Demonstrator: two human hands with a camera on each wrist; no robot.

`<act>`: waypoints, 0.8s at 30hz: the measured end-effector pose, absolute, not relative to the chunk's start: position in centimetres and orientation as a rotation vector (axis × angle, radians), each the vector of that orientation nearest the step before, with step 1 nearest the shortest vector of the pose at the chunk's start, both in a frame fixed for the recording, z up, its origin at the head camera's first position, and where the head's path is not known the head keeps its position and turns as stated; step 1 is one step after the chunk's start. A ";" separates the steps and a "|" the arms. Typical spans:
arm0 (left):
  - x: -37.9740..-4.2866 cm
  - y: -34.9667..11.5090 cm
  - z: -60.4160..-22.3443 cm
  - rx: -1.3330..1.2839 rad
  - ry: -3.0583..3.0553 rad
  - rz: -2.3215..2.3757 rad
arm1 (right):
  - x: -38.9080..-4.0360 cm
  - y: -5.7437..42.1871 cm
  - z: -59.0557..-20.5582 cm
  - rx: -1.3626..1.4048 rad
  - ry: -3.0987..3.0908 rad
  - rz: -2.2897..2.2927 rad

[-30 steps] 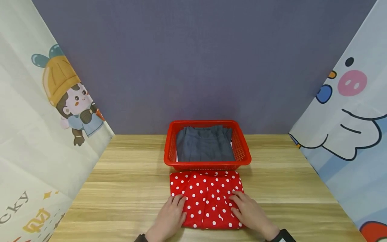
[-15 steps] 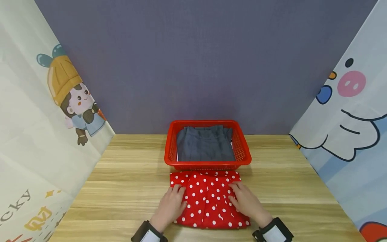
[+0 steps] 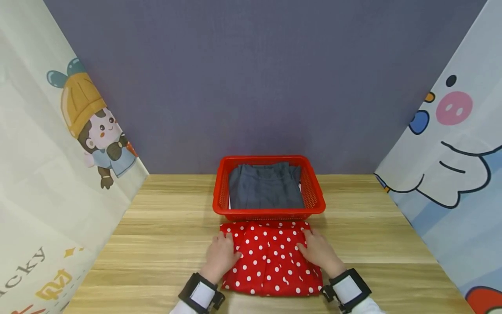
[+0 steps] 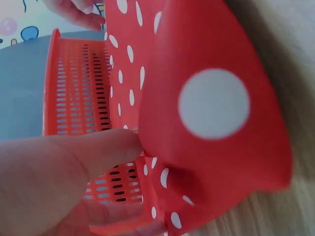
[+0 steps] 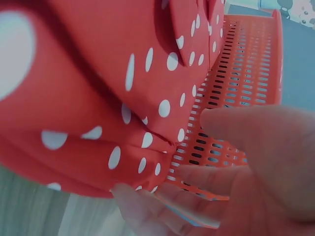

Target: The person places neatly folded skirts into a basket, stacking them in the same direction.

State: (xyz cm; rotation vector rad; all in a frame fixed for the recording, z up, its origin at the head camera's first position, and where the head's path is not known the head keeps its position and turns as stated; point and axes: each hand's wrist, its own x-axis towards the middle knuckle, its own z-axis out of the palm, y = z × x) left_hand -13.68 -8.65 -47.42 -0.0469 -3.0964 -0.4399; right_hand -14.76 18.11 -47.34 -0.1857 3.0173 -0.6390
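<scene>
A folded red cloth with white polka dots lies on the table, its kind hidden by the folding. At its left edge is my left hand; in the left wrist view the thumb touches the fabric and the other fingers lie lower at its side. My right hand is at the right edge. From the right wrist, its thumb stands apart from the cloth, and its loosely extended fingers reach along the cloth's side.
Just beyond the cloth stands a red plastic basket with perforated walls. Folded dark grey fabric lies inside it. A grey panel rises behind the wooden table, and printed curtains flank it.
Both hands have slid forward along the cloth's sides toward the basket, bringing the wrist straps fully into view. The cloth and basket stay in about the same place.
</scene>
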 end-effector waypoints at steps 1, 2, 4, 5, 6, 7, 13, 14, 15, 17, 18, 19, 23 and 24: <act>-13.8 -8.6 -47.5 -0.006 -3.097 -0.454 | -14.8 18.0 -47.4 -0.176 3.016 -0.640; -13.9 -8.5 -47.5 0.032 -3.094 -0.466 | -14.9 18.0 -47.4 -0.161 3.012 -0.642; -14.0 -8.4 -47.5 0.090 -3.088 -0.478 | -15.0 17.8 -47.4 -0.126 2.997 -0.649; -14.1 -8.4 -47.6 0.111 -3.088 -0.486 | -15.1 17.8 -47.5 -0.106 2.989 -0.651; -14.2 -8.4 -47.6 0.123 -3.090 -0.486 | -15.2 17.8 -47.5 -0.094 2.985 -0.651; -14.3 -8.3 -47.5 0.132 -3.092 -0.487 | -15.2 17.7 -47.6 -0.087 2.985 -0.652; -14.6 -8.3 -47.5 0.136 -3.120 -0.454 | -15.4 17.7 -47.7 -0.036 2.982 -0.633; -14.7 -8.3 -47.5 0.129 -3.119 -0.445 | -15.4 17.7 -47.7 -0.025 2.978 -0.625; -14.7 -8.2 -47.5 0.121 -3.117 -0.437 | -15.4 17.7 -47.7 -0.021 2.979 -0.611; -14.8 -8.1 -47.5 0.112 -3.112 -0.421 | -15.4 17.5 -47.6 -0.009 2.977 -0.602; -14.8 -8.1 -47.5 0.111 -3.111 -0.424 | -15.4 17.5 -47.6 0.000 2.976 -0.596; -14.8 -8.0 -47.5 0.111 -3.111 -0.424 | -15.4 17.4 -47.6 0.007 2.975 -0.584; -14.9 -7.8 -47.4 0.126 -3.115 -0.411 | -15.2 17.1 -47.5 0.055 2.961 -0.560; -14.9 -7.8 -47.4 0.129 -3.117 -0.403 | -15.2 17.1 -47.5 0.064 2.960 -0.548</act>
